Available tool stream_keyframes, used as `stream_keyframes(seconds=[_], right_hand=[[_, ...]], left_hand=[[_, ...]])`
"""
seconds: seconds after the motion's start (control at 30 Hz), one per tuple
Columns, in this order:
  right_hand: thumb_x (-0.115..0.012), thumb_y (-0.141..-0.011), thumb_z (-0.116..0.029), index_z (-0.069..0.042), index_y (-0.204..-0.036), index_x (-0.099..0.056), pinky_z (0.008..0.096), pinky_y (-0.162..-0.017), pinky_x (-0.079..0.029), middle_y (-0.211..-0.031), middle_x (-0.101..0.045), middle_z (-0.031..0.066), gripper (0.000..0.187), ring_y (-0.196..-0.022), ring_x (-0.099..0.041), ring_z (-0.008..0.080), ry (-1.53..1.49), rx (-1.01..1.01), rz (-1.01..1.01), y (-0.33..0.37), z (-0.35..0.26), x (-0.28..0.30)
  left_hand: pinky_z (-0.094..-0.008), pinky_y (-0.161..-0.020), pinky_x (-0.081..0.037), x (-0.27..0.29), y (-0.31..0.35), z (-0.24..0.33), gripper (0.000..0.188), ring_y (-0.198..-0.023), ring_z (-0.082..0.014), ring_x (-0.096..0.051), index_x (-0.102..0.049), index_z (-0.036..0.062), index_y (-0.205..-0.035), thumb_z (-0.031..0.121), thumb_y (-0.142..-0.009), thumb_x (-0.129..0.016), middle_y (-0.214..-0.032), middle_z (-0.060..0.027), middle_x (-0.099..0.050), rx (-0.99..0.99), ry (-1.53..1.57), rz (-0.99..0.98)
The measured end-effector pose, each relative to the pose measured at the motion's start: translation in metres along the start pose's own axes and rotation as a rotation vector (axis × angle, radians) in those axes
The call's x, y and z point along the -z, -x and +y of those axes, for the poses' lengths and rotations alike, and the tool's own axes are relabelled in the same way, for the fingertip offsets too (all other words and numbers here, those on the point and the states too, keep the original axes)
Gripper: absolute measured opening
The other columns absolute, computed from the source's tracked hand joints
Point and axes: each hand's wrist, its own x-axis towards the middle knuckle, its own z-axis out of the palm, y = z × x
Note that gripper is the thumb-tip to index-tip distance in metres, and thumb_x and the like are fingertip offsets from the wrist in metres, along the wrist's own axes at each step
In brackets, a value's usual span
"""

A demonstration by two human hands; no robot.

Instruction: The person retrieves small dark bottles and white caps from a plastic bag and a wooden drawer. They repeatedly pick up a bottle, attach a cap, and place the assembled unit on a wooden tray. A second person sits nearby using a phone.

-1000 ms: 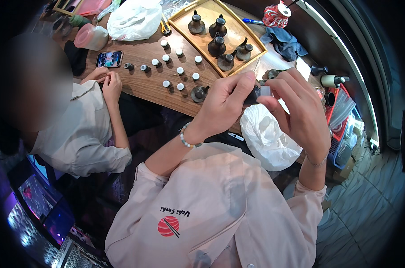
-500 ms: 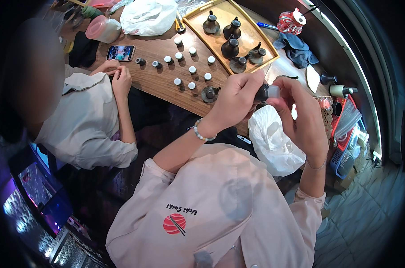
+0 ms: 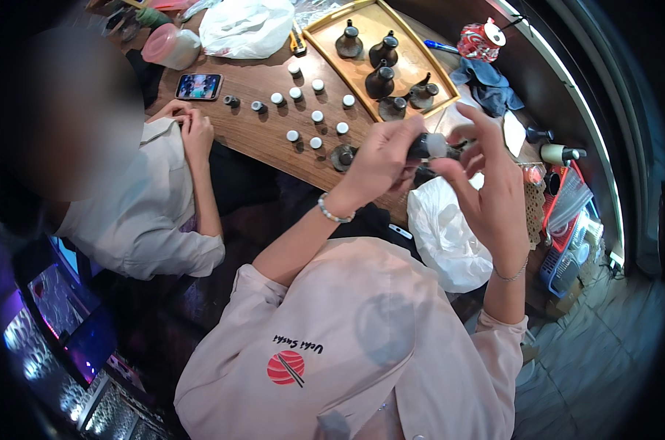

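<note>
In my left hand point(image 3: 380, 158) is a small dark bottle point(image 3: 418, 147) with a whitish translucent cap point(image 3: 436, 144), gripped between thumb and fingers and tipped sideways, cap to the right. Just right of the cap, my right hand point(image 3: 486, 180) is open, its thumb and fingers spread apart. Partly behind my left hand, a dark spouted sauce pot point(image 3: 343, 158) stands on the wooden table. Left of it stand several small white-capped bottles point(image 3: 317, 116). A crumpled white plastic bag point(image 3: 446, 238) lies below my right hand.
A wooden tray point(image 3: 362, 62) holds several dark spouted pots. Beyond the small bottles lie a phone point(image 3: 199, 86) and another white bag point(image 3: 246, 28). A co-worker point(image 3: 156, 183) sits at the left, hands together at the table edge. Baskets point(image 3: 563, 260) stand at the right.
My right hand has come off the bottle's cap and its fingers have spread. The bottle in my left hand has shifted slightly left. The co-worker has leaned a little toward the right.
</note>
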Motion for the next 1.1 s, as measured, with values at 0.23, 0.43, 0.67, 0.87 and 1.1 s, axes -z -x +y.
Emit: stream_keyframes(seconds=[0.23,0.43,0.67,0.87,1.1], right_hand=[[-0.070,-0.097,-0.013,0.002,-0.114,-0.064,0.0410,-0.064,-0.051,-0.096,-0.064,0.0129,0.023,-0.077,-0.065,0.0313,0.024,0.188,-0.122,-0.005,0.015,0.004],[-0.067,-0.101,-0.025,-0.006,-0.102,-0.063,0.0439,-0.059,-0.048,-0.074,-0.062,0.0087,0.020,-0.067,-0.064,0.0298,0.298,0.137,-0.010,0.000,0.020,-0.021],[-0.067,-0.102,-0.017,-0.003,-0.122,-0.063,0.0361,-0.064,-0.051,-0.087,-0.066,0.0121,0.025,-0.071,-0.063,0.0241,-0.067,0.027,-0.103,-0.003,0.018,-0.010],[-0.065,-0.103,-0.013,0.003,-0.126,-0.057,0.0387,-0.078,-0.053,-0.099,-0.068,0.0172,0.029,-0.086,-0.067,0.0288,-0.064,-0.126,-0.108,0.010,0.033,-0.037],[-0.060,-0.107,-0.017,0.002,-0.125,-0.063,0.0299,-0.084,-0.050,-0.103,-0.072,0.0088,0.027,-0.094,-0.066,0.0147,-0.502,-0.499,-0.005,0.073,0.068,-0.006]], left_hand=[[-0.0245,-0.036,-0.032,0.003,-0.003,-0.003,0.048,-0.040,-0.0051,-0.043,-0.060,0.0061,-0.077,0.038,-0.112,-0.048,-0.056,0.0047,-0.047,-0.126,-0.161,-0.048],[-0.0241,-0.036,-0.031,-0.004,-0.001,-0.010,0.045,-0.040,-0.0050,-0.039,-0.060,0.0073,-0.081,0.038,-0.112,-0.047,-0.054,0.0051,-0.043,-0.170,-0.251,-0.049],[-0.0248,-0.034,-0.030,0.013,-0.008,-0.007,0.045,-0.037,-0.0070,-0.039,-0.057,0.0074,-0.083,0.042,-0.111,-0.047,-0.056,0.0037,-0.042,0.091,0.007,-0.055],[-0.0221,-0.041,-0.036,0.021,-0.017,-0.033,0.042,-0.046,-0.0041,-0.047,-0.059,0.0056,-0.090,0.038,-0.113,-0.044,-0.063,0.0045,-0.050,-0.241,-0.353,-0.028],[-0.0262,-0.074,-0.055,0.066,-0.001,-0.036,0.024,-0.081,-0.0067,-0.065,-0.062,0.0003,-0.120,0.016,-0.103,-0.069,-0.098,-0.0030,-0.070,-0.325,-0.146,0.063]])
